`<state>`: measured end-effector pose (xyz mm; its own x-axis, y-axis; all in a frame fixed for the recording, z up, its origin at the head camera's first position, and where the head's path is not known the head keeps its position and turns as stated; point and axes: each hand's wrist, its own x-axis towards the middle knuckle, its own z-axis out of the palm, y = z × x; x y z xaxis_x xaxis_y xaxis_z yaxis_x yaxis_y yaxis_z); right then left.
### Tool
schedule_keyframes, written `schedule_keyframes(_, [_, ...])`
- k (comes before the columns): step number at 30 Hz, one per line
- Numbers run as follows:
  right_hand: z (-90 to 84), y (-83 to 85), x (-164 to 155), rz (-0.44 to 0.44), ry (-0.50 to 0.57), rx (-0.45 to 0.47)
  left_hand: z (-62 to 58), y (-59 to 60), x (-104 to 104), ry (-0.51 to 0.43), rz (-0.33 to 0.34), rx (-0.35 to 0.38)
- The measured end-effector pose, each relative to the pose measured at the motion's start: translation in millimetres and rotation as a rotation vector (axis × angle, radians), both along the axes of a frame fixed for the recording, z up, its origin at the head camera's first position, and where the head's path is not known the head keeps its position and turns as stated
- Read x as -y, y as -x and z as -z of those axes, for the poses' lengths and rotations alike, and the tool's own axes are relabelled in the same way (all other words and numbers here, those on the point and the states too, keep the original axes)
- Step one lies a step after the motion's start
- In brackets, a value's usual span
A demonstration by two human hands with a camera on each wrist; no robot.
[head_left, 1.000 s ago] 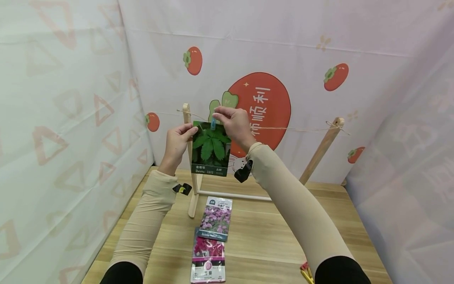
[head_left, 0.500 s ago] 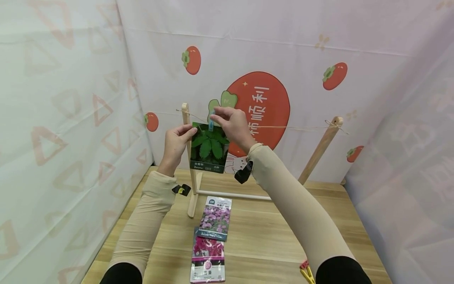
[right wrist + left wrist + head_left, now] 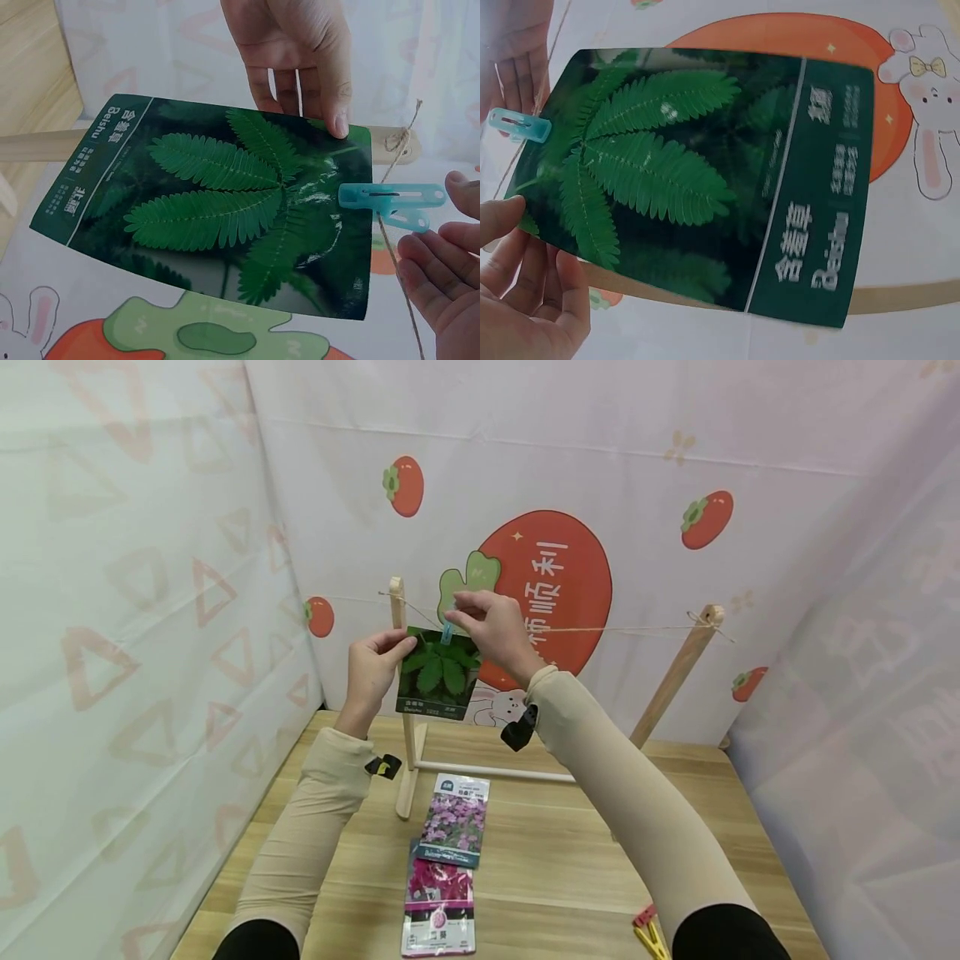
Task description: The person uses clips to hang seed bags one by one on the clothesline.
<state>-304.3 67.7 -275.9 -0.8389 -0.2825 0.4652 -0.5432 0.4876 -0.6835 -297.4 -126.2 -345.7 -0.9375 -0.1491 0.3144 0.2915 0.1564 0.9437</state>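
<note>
The right hand (image 3: 491, 628) is pinching the blue clip (image 3: 448, 632), now lower, onto the fern packet (image 3: 438, 674) at the string (image 3: 615, 630); the left hand (image 3: 372, 668) is still pinching its corner; hanging looks nearly done.

The right hand (image 3: 442, 277) is cut off by the right-wrist frame's edge, so its hold on the blue clip (image 3: 390, 202) cannot be confirmed there. In the head view the clip (image 3: 447, 632) is too small to judge. The seed packet's (image 3: 705, 180) small print blurs. Yellow and red clips (image 3: 651, 933) run off the bottom edge.
</note>
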Motion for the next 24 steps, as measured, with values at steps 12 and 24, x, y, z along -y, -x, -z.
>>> schedule_keyframes(12, [1.0, -1.2, -4.0, 0.007, -0.015, -0.016, 5.6, -4.9, -1.0, 0.104, -0.049, -0.089])
schedule_keyframes(24, [4.7, -3.3, -10.0, 0.006, -0.001, -0.053, 11.4, -6.3, 2.7, 0.187, -0.117, -0.149])
